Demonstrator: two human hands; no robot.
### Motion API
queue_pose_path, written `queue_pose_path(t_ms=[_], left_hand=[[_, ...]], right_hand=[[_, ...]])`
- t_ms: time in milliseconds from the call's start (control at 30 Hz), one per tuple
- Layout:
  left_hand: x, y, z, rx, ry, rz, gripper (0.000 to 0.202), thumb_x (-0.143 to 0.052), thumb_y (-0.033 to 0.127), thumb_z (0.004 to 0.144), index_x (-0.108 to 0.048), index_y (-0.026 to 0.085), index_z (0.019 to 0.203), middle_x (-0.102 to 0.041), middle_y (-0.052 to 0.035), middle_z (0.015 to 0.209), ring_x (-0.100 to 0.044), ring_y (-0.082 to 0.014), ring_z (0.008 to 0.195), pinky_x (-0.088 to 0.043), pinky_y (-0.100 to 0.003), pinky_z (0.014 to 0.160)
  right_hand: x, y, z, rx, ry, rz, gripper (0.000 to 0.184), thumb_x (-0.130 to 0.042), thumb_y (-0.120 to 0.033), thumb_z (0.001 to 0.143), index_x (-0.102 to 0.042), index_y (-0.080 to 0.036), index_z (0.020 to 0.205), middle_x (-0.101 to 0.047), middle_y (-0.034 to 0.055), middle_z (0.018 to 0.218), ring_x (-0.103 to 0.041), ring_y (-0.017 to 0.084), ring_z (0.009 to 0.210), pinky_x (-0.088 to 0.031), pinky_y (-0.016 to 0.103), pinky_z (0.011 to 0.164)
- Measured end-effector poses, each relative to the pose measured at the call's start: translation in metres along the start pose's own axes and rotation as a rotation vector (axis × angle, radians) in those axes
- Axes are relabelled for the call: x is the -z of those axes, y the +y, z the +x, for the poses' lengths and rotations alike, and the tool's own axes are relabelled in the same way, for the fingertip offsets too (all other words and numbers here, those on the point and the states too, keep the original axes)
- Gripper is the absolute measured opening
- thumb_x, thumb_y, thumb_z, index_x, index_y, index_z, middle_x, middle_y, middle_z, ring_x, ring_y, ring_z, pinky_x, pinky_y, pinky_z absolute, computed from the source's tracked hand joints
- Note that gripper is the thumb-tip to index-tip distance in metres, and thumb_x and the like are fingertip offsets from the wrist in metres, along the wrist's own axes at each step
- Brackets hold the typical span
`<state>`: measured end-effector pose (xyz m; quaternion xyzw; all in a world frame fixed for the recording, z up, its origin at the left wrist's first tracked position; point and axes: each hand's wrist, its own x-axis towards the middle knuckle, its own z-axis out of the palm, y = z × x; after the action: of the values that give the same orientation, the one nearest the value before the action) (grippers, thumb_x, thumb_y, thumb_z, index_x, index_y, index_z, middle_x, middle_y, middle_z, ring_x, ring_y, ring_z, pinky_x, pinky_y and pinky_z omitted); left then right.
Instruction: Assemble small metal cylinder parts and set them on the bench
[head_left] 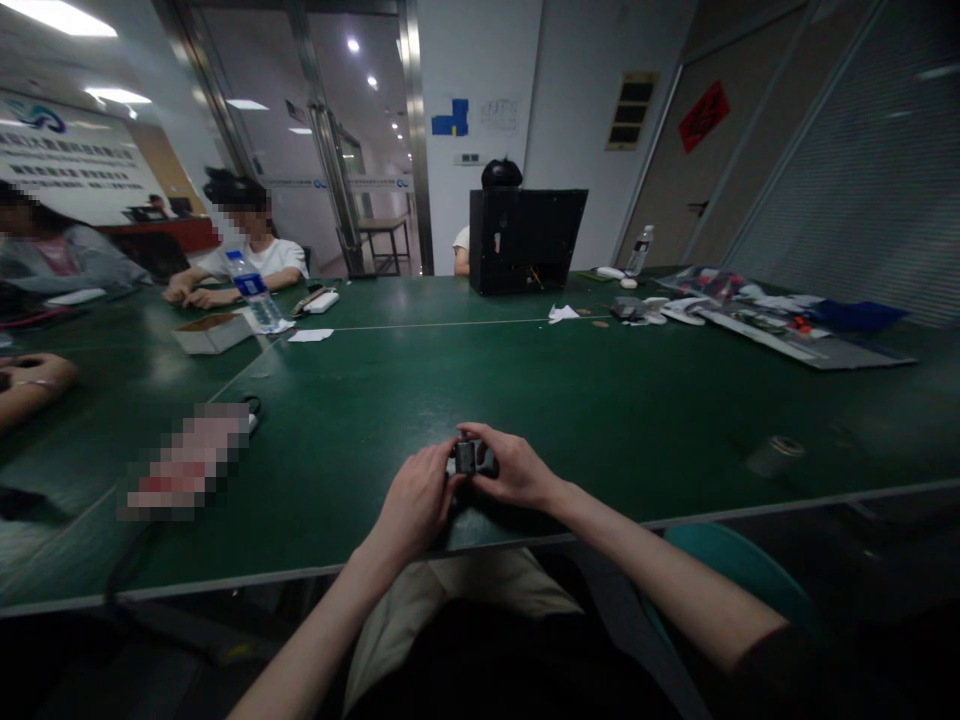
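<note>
Near the front edge of the green table [480, 380], my left hand [420, 490] and my right hand [517, 467] meet around a small dark metal cylinder [465, 457]. It stands upright, with a narrow stub on its top. My right index finger reaches over to that stub, and the right thumb curls in low on the near side. Fingers of my left hand press against the cylinder's left side. Its exact kind is too small to make out, and the left fingertips are partly hidden.
A grey can-like cylinder [776, 456] lies to the right. Leftward are a blurred-out flat object [191, 460], an open box [214, 334] and a water bottle [253, 290]. A black box [529, 240] stands at the back, with clutter [780, 310] far right. Other people sit around the left and far sides.
</note>
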<state>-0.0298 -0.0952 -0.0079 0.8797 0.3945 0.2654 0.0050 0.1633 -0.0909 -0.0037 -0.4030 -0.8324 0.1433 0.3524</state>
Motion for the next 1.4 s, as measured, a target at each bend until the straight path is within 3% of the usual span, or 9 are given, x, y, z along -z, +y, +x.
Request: queue_pose_path(t_ms=[333, 467, 633, 933, 1100, 1400], left_hand=[[0.0022, 0.0020, -0.0001, -0.002, 0.003, -0.035, 0.046, -0.048, 0.029, 0.088, -0.034, 0.016, 0.130, -0.057, -0.0131, 0.113, -0.057, -0.0254, 0.100, -0.048, -0.041, 0.085], [0.0040, 0.0041, -0.0001, 0.009, -0.051, -0.028, 0.047, -0.048, 0.030, 0.087, -0.035, 0.015, 0.130, -0.056, -0.0139, 0.115, -0.055, -0.0258, 0.102, -0.047, -0.042, 0.086], [0.0076, 0.0077, 0.0008, -0.019, -0.126, -0.010, 0.046, -0.048, 0.030, 0.088, -0.038, 0.018, 0.132, -0.057, -0.0121, 0.115, -0.055, -0.0257, 0.100, -0.047, -0.042, 0.086], [0.0060, 0.0064, 0.0009, -0.088, -0.189, -0.018, 0.046, -0.046, 0.027, 0.089, -0.039, 0.024, 0.135, -0.051, -0.0104, 0.130, -0.050, -0.0253, 0.113, -0.044, -0.043, 0.093], [0.0048, 0.0056, 0.0003, -0.091, -0.166, -0.037, 0.045, -0.045, 0.027, 0.090, -0.039, 0.024, 0.135, -0.052, -0.0101, 0.130, -0.050, -0.0240, 0.114, -0.044, -0.043, 0.095], [0.0021, 0.0026, -0.0003, -0.103, -0.146, -0.045, 0.044, -0.047, 0.025, 0.089, -0.042, 0.024, 0.133, -0.052, -0.0111, 0.130, -0.052, -0.0246, 0.114, -0.045, -0.043, 0.094]], right_hand=[[0.0022, -0.0018, 0.0004, -0.097, 0.062, -0.125, 0.057, -0.060, -0.019, 0.069, -0.040, -0.018, 0.123, -0.057, 0.0080, 0.110, -0.057, 0.017, 0.086, -0.048, 0.029, 0.075], [0.0024, -0.0006, 0.0019, -0.150, 0.012, -0.238, 0.057, -0.058, -0.021, 0.074, -0.038, -0.019, 0.127, -0.052, 0.0089, 0.114, -0.055, 0.021, 0.098, -0.047, 0.031, 0.078], [0.0015, 0.0011, 0.0026, -0.231, -0.044, -0.348, 0.056, -0.055, -0.023, 0.080, -0.036, -0.020, 0.132, -0.049, 0.0104, 0.114, -0.056, 0.021, 0.095, -0.047, 0.031, 0.075], [-0.0001, 0.0034, 0.0020, -0.225, -0.025, -0.296, 0.053, -0.054, -0.021, 0.079, -0.037, -0.020, 0.130, -0.052, 0.0096, 0.116, -0.055, 0.020, 0.101, -0.047, 0.030, 0.081], [-0.0008, 0.0062, 0.0009, -0.182, -0.014, -0.205, 0.057, -0.057, -0.023, 0.077, -0.037, -0.018, 0.131, -0.056, 0.0108, 0.118, -0.055, 0.021, 0.107, -0.044, 0.034, 0.089], [0.0039, -0.0026, 0.0009, -0.151, 0.018, -0.128, 0.051, -0.056, -0.017, 0.075, -0.042, -0.018, 0.124, -0.061, 0.0087, 0.110, -0.060, 0.017, 0.088, -0.046, 0.029, 0.078]])
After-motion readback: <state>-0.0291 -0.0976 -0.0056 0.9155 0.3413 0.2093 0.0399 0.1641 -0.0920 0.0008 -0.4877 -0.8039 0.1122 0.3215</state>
